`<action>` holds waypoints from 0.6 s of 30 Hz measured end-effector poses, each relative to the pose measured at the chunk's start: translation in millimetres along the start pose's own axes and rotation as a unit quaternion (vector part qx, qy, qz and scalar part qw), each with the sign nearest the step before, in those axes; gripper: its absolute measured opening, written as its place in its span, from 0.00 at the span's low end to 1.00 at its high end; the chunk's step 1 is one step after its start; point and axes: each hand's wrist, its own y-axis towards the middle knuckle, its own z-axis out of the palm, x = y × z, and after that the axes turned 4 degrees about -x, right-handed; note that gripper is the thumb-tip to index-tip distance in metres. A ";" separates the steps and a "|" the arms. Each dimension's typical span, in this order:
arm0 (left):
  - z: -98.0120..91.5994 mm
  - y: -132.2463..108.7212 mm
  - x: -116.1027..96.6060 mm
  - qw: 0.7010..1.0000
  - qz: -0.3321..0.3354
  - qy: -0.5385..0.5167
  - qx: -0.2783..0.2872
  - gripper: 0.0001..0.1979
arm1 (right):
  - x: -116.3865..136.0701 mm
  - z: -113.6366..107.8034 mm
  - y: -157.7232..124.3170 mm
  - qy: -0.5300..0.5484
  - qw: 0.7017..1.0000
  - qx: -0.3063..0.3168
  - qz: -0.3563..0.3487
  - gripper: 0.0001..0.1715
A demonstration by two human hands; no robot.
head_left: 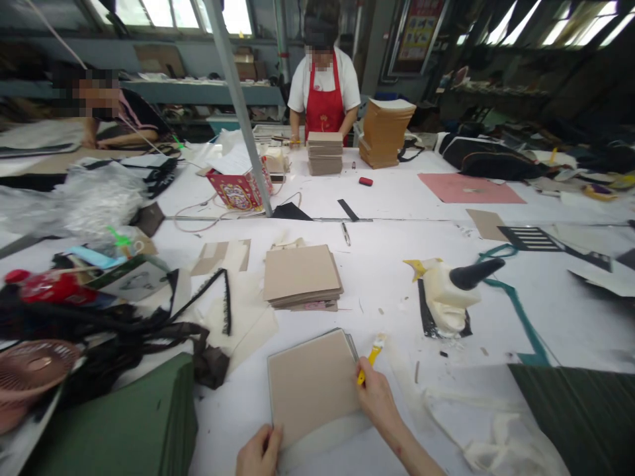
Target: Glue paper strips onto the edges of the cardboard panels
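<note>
A beige rectangular board [315, 383] with a pale rim lies in front of me on the white table, on top of at least one more grey-edged piece. At its lower left corner, my left hand [260, 451] pinches the edge between thumb and fingers. My right hand [374, 390] is closed around a yellow-handled brush [369, 365] by the board's right edge; the pale bristles point up and away. Beyond the board stands a stack of similar beige boards [302, 274]. To the right, a cream container [444, 301] smeared with white stuff has a black, horn-shaped part on top.
Dark green sheets are piled at left [124, 423] and right [575, 410]. A pink fan [37, 370] and plastic clutter are on the left. A metal pole [238, 99] rises mid-table. Across it, a person in a red apron [325, 99] stands behind stacked boards [325, 153]; another person sits far left.
</note>
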 end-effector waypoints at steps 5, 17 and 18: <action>-0.9 -0.1 -1.9 0.999 -0.017 -0.044 0.008 0.28 | -8.4 5.1 2.6 -0.015 1.000 0.003 -0.023 0.05; -26.3 3.4 -25.1 0.972 0.104 0.210 -0.038 0.13 | -8.2 5.2 3.3 -0.057 0.998 -0.006 -0.032 0.06; -25.8 3.7 -30.6 0.958 0.148 0.241 -0.056 0.12 | -7.8 4.7 3.2 -0.061 0.998 -0.006 -0.032 0.06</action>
